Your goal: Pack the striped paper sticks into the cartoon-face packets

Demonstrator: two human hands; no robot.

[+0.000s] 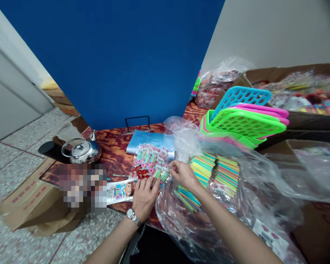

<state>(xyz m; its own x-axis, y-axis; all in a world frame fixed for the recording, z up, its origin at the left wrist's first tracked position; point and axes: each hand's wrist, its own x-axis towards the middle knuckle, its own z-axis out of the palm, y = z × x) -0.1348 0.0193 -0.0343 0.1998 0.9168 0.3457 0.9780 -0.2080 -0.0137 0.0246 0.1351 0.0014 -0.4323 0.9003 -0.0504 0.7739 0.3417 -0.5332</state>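
My left hand (144, 196), with a watch on its wrist, lies fingers-down on a stack of small clear packets of coloured sticks (151, 161) on the dark wooden table (115, 146). My right hand (183, 173) is closed in a pinch on the right edge of the top packet. Just right of it, a big clear plastic bag (209, 205) holds bundles of coloured sticks (214, 170). A printed "Stick" label card (121, 191) lies left of my left hand.
A steel kettle (82, 149) stands at the table's left end, a pale blue sheet stack (151, 141) behind the packets. Stacked green, pink and blue plastic baskets (244, 123) and cardboard boxes of wrapped goods (305, 91) fill the right. Flattened cardboard (24, 205) lies on the tiled floor.
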